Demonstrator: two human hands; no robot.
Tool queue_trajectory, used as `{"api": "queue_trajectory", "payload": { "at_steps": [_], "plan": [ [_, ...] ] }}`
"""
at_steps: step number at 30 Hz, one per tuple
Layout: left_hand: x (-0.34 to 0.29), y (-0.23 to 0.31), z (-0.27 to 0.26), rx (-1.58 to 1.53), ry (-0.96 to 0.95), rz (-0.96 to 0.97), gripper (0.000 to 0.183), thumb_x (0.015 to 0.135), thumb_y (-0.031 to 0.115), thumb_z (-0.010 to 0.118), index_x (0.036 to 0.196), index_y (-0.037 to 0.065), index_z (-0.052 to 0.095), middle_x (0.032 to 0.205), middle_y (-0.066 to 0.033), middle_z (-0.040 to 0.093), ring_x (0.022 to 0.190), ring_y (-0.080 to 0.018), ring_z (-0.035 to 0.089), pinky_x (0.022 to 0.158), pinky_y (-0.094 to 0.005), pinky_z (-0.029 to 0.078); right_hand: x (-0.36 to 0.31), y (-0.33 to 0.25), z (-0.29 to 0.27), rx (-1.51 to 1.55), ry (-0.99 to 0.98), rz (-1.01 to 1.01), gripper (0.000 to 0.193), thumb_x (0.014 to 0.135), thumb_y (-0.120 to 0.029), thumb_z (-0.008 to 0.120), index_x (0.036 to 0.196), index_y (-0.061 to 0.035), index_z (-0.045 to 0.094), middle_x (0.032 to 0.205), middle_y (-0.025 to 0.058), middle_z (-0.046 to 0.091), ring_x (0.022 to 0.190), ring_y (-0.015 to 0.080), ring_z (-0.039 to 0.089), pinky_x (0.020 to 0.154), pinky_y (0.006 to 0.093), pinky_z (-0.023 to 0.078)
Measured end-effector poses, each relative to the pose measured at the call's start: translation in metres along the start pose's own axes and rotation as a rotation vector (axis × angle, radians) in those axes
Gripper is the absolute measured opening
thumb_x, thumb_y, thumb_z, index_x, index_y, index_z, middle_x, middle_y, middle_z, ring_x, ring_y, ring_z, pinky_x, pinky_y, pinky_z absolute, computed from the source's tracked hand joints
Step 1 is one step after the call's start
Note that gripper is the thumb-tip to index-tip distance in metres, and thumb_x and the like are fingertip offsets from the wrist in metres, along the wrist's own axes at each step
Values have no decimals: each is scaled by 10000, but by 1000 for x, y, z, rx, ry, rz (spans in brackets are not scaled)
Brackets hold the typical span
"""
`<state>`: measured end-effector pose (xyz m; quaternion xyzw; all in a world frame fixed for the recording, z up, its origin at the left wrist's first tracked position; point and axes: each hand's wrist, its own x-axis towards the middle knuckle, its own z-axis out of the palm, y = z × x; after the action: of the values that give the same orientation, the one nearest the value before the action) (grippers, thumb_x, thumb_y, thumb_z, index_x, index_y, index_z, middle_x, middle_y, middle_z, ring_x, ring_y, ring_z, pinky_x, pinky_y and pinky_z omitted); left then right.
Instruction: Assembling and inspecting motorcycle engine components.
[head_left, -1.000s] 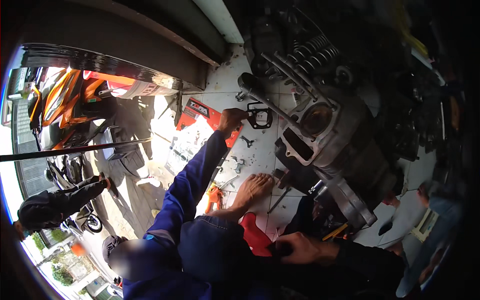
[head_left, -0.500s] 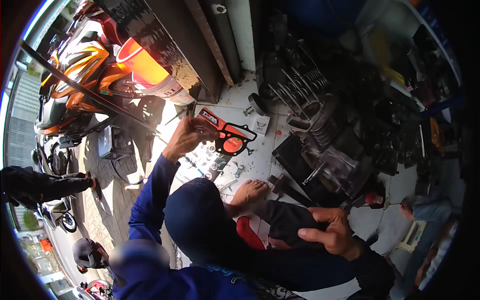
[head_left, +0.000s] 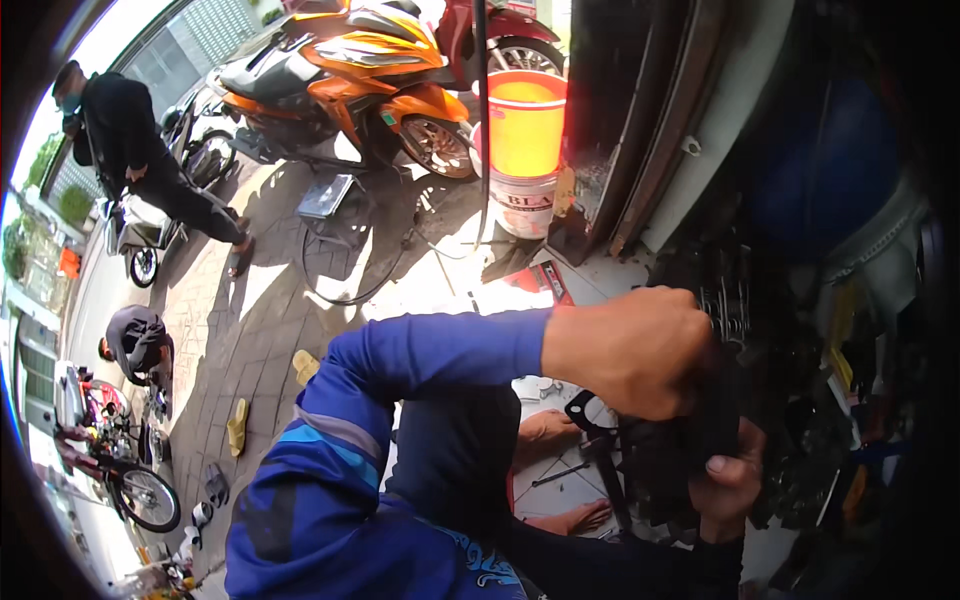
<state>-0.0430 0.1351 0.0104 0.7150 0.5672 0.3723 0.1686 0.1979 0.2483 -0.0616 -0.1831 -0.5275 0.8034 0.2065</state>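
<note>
My left hand [head_left: 640,350] is closed in a fist, reaching across to the right. Its fingers are hidden behind the knuckles, so what they hold cannot be made out. Below its wrist shows a thin black gasket [head_left: 580,408] with holes; whether the hand holds it is unclear. A dark piece of cloth [head_left: 715,410] hangs between both hands, mostly lost in shadow. My right hand [head_left: 728,478], lower and to the right, grips the lower end of that cloth with its thumb in front. Beneath the hands, a hammer [head_left: 606,485] lies on the tiles.
A thin metal tool [head_left: 560,476] lies beside my bare foot [head_left: 548,428]. Beyond my left forearm is a red packet [head_left: 552,283]. An orange bucket [head_left: 526,130] tops a white pail [head_left: 524,205] by the doorway. An orange motorcycle [head_left: 370,75] and two people are outside.
My view has swung left toward the doorway. The left hand has moved from beside the gasket and red packet, rightward to the cloth near my right hand, and its fingers are now hidden.
</note>
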Motion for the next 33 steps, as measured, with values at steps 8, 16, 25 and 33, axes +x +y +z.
{"api": "queue_trajectory", "payload": {
  "at_steps": [8,16,25,33],
  "plan": [
    [0,-24,36,11,52,-81,238,601,154,679,603,-69,598,613,-252,599,655,-444,635,558,-457,521,22,43,5,-492,283,-232,414,909,4,613,1300,63,491,1251,145,588,1136,217,555,965,337,445],
    [9,-31,33,-42,22,-60,209,604,134,697,625,-55,611,649,-253,615,683,-420,652,592,-442,532,24,21,37,-420,455,-178,305,927,-60,606,1217,26,566,1148,112,633,1028,172,587,890,301,456],
    [-20,-58,-6,-647,54,-474,164,886,126,700,920,-34,687,795,-31,677,760,-75,614,677,-228,490,24,-13,7,278,394,-146,404,984,-146,501,1373,-42,474,1330,95,564,1243,235,520,1055,388,418],
    [-1,-51,25,-785,-146,-409,116,864,39,658,930,-54,680,795,-61,680,758,-94,623,699,-242,500,22,-5,35,-274,159,-76,223,895,-21,666,1114,9,634,977,43,678,895,80,619,848,230,490]
  ]
}}
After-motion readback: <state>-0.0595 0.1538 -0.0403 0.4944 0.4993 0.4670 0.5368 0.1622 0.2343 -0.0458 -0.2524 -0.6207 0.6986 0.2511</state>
